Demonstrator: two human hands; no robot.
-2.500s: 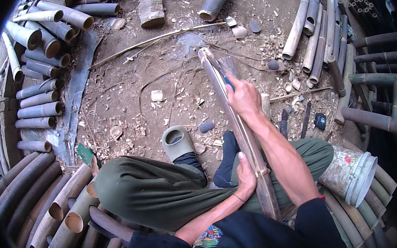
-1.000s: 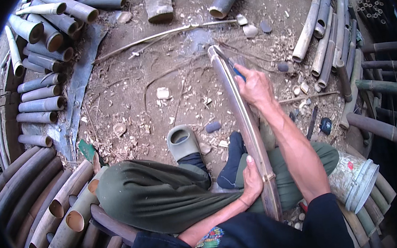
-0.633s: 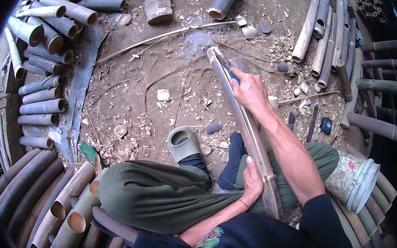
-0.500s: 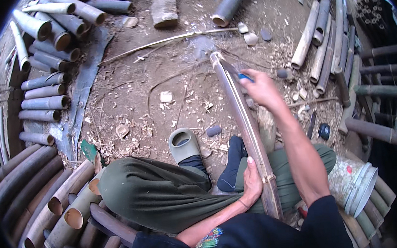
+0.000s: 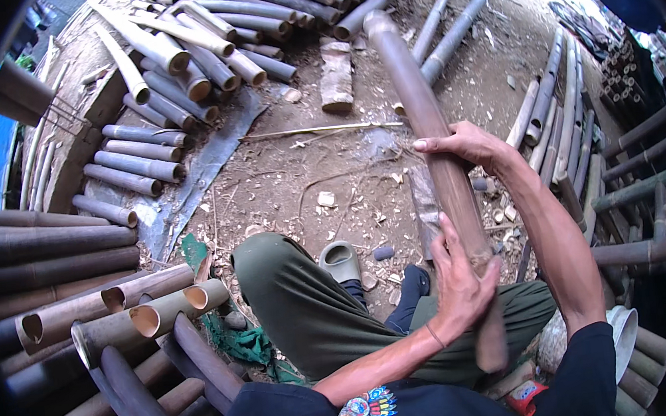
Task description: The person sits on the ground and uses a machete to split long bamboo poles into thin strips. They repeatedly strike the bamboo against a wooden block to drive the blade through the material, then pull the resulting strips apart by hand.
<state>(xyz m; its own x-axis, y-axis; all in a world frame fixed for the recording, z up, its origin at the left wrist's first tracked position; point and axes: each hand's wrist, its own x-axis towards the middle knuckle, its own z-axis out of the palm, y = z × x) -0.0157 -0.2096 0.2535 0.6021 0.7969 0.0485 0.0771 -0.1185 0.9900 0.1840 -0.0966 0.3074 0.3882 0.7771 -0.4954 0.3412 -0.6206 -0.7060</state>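
Observation:
A thick brown bamboo pole (image 5: 446,173) slants from my lap up and away from me, its lower end smeared by motion. My right hand (image 5: 475,146) grips it around the middle, thumb across the top. Farther down, my left hand (image 5: 464,283) is against the pole near a node, thumb laid over it and fingers stretched along its left side. The undersides of both grips are hidden. No knife shows in either hand. Beneath the pole, a worn wooden block (image 5: 424,207) rests on the ground.
Stacked bamboo (image 5: 283,20) fills the back left. Notched bamboo pieces (image 5: 147,318) lie at my left, close to my knee (image 5: 262,263). Bamboo poles (image 5: 545,119) and a rack (image 5: 646,250) line the right. A white bucket (image 5: 624,332) stands by my right elbow. Shavings (image 5: 324,201) litter the dirt.
The blue-handled knife is gone from my right hand, which now grips the pole. The pole has lifted and shows a smooth side instead of its split face. The view has shifted left and up.

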